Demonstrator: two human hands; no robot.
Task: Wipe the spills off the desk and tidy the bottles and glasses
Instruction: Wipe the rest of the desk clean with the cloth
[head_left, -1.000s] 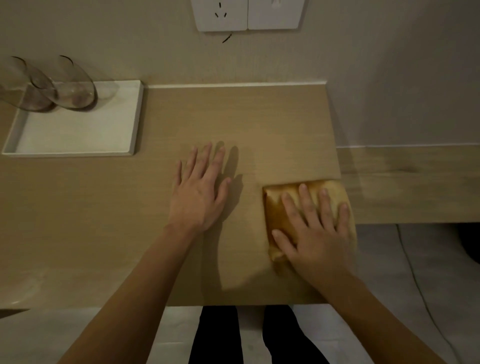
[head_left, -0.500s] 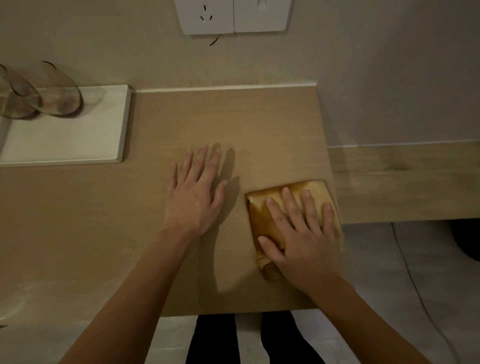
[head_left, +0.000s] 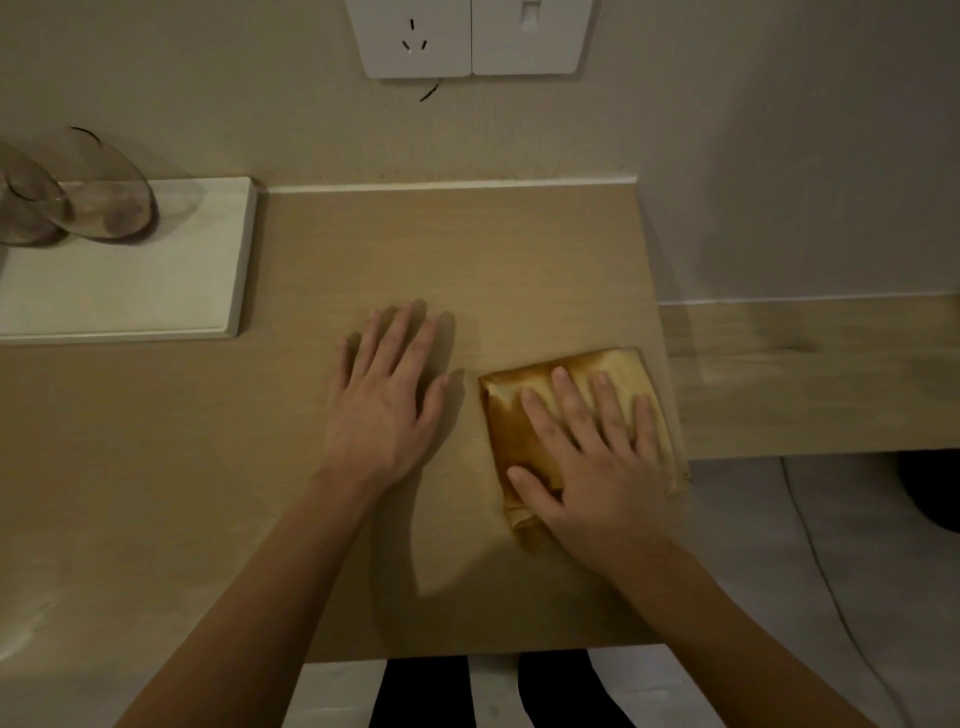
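Note:
A folded yellow cloth (head_left: 514, 415) lies at the right edge of the wooden desk (head_left: 156, 467). My right hand (head_left: 597, 457) presses flat on the cloth with spread, straight fingers. To its left my left hand (head_left: 387, 400) rests palm-down on the bare desk, fingers straight. Two clear glasses (head_left: 98, 192) stand on a white tray (head_left: 208, 270) at the far left, by the wall. No bottle is in view.
A wall socket and switch (head_left: 467, 36) sit above the desk. A lower wooden shelf (head_left: 805, 374) runs to the right of the desk. The floor, a thin cable (head_left: 821, 561) and my legs show below the desk's front edge.
My right hand slid the cloth slightly left from the desk's right edge, then stayed there. My left hand kept its place on the desk.

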